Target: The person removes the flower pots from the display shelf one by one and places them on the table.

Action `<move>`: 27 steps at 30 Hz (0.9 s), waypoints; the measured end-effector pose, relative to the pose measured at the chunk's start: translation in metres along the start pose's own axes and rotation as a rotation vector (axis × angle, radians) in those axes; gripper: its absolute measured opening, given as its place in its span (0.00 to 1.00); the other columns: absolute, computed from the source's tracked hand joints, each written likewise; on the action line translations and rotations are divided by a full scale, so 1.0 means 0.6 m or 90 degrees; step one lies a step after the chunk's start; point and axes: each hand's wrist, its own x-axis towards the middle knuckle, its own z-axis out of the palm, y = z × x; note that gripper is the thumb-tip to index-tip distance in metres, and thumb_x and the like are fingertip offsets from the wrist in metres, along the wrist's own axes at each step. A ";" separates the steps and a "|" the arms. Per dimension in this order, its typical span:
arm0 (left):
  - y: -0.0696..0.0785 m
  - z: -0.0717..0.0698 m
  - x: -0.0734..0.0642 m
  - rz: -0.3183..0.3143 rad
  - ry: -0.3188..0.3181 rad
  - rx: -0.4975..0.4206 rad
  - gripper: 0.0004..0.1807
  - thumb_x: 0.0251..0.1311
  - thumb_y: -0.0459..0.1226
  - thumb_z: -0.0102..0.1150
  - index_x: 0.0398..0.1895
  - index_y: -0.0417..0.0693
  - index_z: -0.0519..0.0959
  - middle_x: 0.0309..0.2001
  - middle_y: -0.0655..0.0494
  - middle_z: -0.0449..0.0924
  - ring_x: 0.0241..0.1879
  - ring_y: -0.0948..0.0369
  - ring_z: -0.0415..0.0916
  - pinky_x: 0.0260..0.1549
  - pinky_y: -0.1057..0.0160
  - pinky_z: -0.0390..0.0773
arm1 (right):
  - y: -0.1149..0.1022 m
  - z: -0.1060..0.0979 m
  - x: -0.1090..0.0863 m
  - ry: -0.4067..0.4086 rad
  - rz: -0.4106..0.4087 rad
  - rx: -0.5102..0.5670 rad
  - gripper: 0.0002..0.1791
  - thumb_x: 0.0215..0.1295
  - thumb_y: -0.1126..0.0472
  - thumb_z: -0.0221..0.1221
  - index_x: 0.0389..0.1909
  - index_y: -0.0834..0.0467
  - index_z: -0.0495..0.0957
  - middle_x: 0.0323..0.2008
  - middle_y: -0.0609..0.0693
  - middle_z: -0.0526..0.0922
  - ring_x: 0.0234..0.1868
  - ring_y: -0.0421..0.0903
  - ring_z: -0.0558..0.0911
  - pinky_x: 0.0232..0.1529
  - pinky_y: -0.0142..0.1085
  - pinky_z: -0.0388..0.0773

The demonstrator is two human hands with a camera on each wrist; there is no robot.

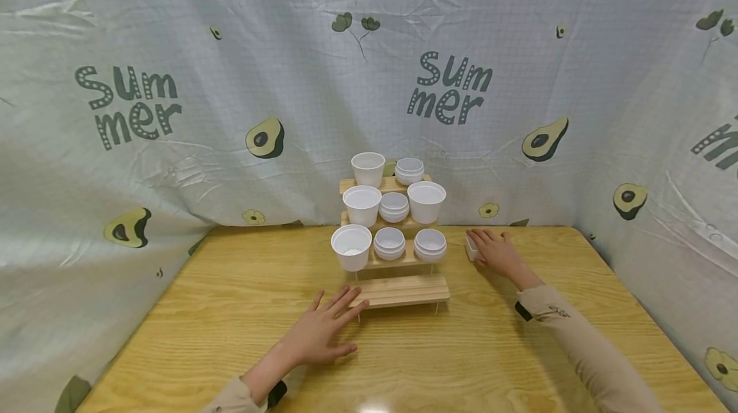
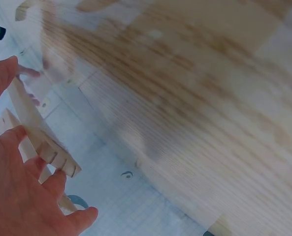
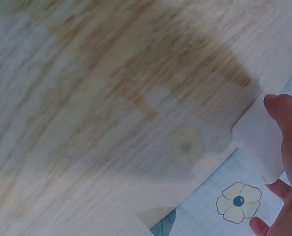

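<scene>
Pale grey avocado-print cloth (image 1: 311,80), lettered "summer," draped behind and beside a wood-grain worktop (image 1: 230,285). At centre, a four-step wooden stand (image 1: 398,292). At left, a person's left hand (image 1: 321,331), fingers spread apart, tips at the left end of the bottom step (image 1: 418,286). At right, the right hand (image 1: 498,251), thumb and fingers pinched on a white box (image 3: 256,140). On the stand's upper steps, four tapered white cups (image 1: 353,254): one at top left, one at each end of the second row, one at left of the third. Among them, four squat white jars (image 1: 430,248), two in that third row. Smallest in view, that box, near the worktop's back edge, right of the stand.
</scene>
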 end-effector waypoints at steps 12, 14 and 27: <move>0.001 -0.001 0.000 0.001 -0.002 0.001 0.39 0.52 0.57 0.54 0.67 0.56 0.56 0.69 0.51 0.52 0.67 0.50 0.53 0.53 0.36 0.59 | 0.005 -0.004 -0.017 0.069 -0.007 0.029 0.39 0.47 0.49 0.65 0.59 0.62 0.64 0.55 0.57 0.71 0.54 0.55 0.71 0.45 0.60 0.66; 0.002 -0.001 -0.001 0.000 -0.004 0.001 0.40 0.52 0.57 0.54 0.67 0.56 0.56 0.69 0.51 0.52 0.67 0.50 0.53 0.53 0.36 0.59 | 0.005 -0.004 -0.020 0.074 -0.004 0.036 0.39 0.47 0.49 0.65 0.58 0.61 0.65 0.54 0.57 0.71 0.53 0.55 0.71 0.45 0.60 0.66; 0.002 -0.001 -0.002 0.001 -0.003 0.020 0.40 0.51 0.58 0.53 0.67 0.57 0.56 0.68 0.51 0.53 0.67 0.51 0.53 0.54 0.37 0.59 | 0.005 -0.037 -0.038 0.123 -0.020 0.022 0.36 0.49 0.48 0.63 0.58 0.61 0.66 0.52 0.57 0.74 0.51 0.56 0.72 0.48 0.59 0.62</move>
